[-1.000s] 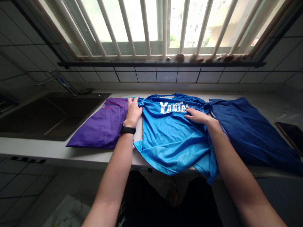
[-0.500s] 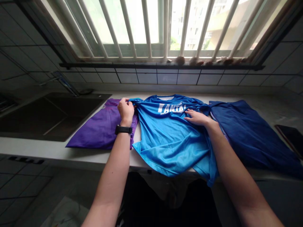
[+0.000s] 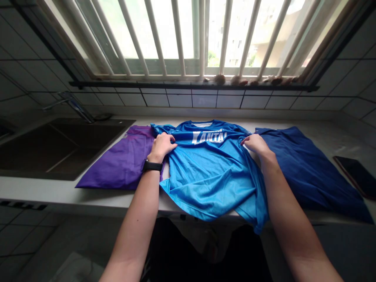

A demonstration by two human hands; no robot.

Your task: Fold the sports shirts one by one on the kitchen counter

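Observation:
A light blue sports shirt (image 3: 210, 176) with white lettering lies face up on the white counter (image 3: 58, 194), its hem hanging over the front edge. My left hand (image 3: 161, 145), a black watch on its wrist, pinches the shirt's left shoulder area. My right hand (image 3: 256, 144) grips the fabric at the shirt's right shoulder. A purple garment (image 3: 123, 162) lies flat just left of my left hand. A dark blue garment (image 3: 305, 168) lies spread to the right of my right hand.
A dark sink (image 3: 58, 145) with a tap (image 3: 75, 105) is set in the counter at the left. A dark phone (image 3: 357, 174) lies at the far right. Behind runs a tiled wall under a barred window (image 3: 194, 39) with small shells on its sill.
My left hand slid down from the sleeve's top to the shirt's left shoulder. My right hand went from lying flat on the chest to pinching the right shoulder. The left sleeve now lies spread out.

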